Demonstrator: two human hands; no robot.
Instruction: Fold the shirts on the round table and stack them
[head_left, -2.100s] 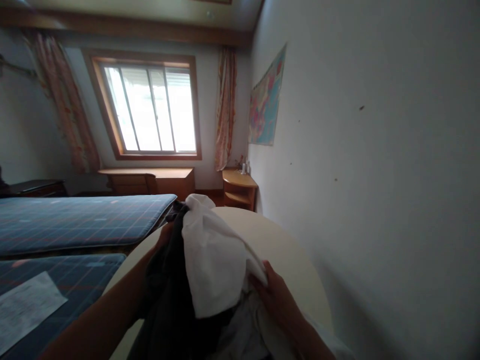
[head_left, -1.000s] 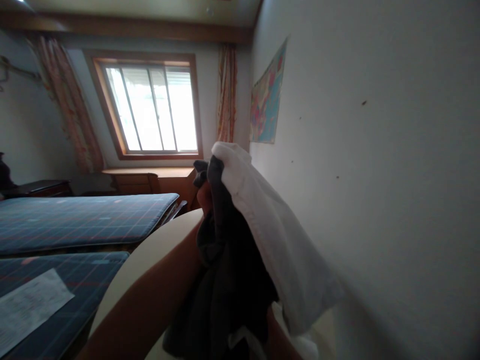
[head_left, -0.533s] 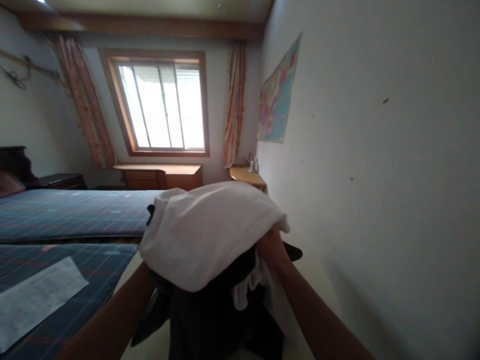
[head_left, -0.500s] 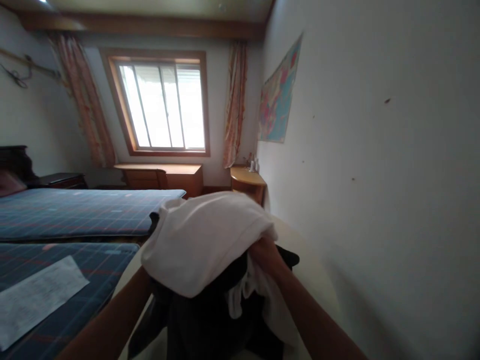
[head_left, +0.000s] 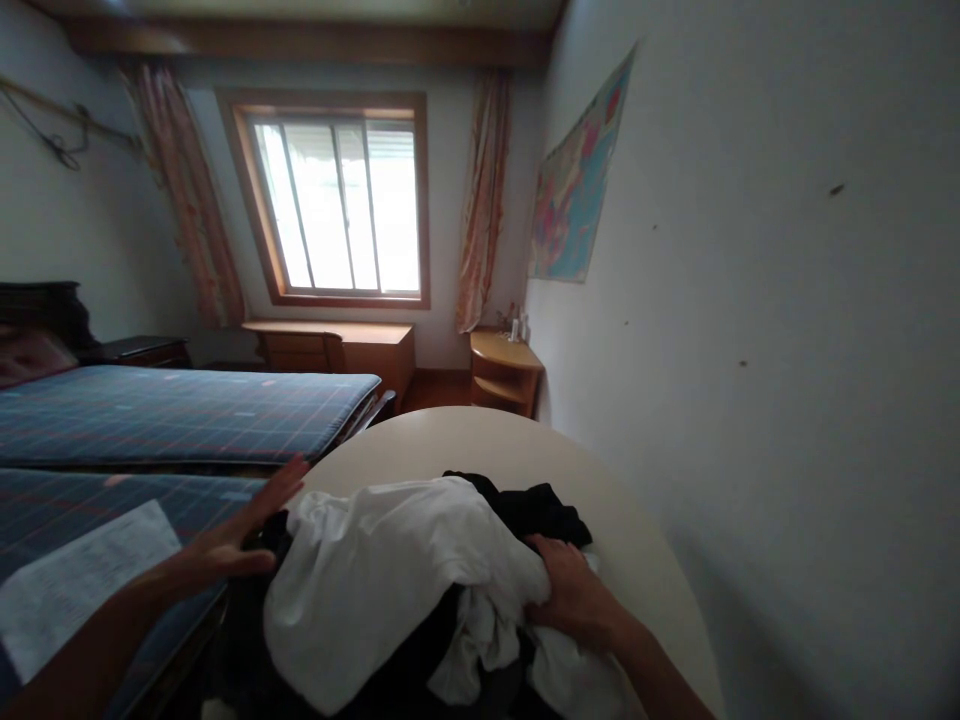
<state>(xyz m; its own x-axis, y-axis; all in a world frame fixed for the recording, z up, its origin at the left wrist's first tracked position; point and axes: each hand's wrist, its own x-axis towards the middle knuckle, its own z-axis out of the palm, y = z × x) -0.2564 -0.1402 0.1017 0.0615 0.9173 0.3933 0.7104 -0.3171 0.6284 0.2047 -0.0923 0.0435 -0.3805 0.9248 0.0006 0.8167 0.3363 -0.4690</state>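
Note:
A heap of white cloth [head_left: 375, 570] and black cloth [head_left: 551, 510] lies crumpled on a round pale table [head_left: 450, 435]. The white piece drapes over the top, and dark fabric shows behind and beneath it. My left hand [head_left: 232, 548] is open at the left side of the heap, fingers stretched out and thumb apart. On the right side, my right hand [head_left: 574, 592] rests against the white and black cloth with its fingers loosely spread. The exact kind of garment cannot be made out in the folds.
To the left are mattresses [head_left: 187, 410] with a blue plaid pattern, and a sheet of paper [head_left: 90, 590] lies on the nearer one. A wall [head_left: 787, 450] runs along the right. Behind the table stand a wooden desk [head_left: 375, 335] and a small corner shelf [head_left: 504, 352].
The white cloth has come down onto the table with the dark cloth. My left hand has left it and moved outward to the left, opening. My right hand has come out from under the fold.

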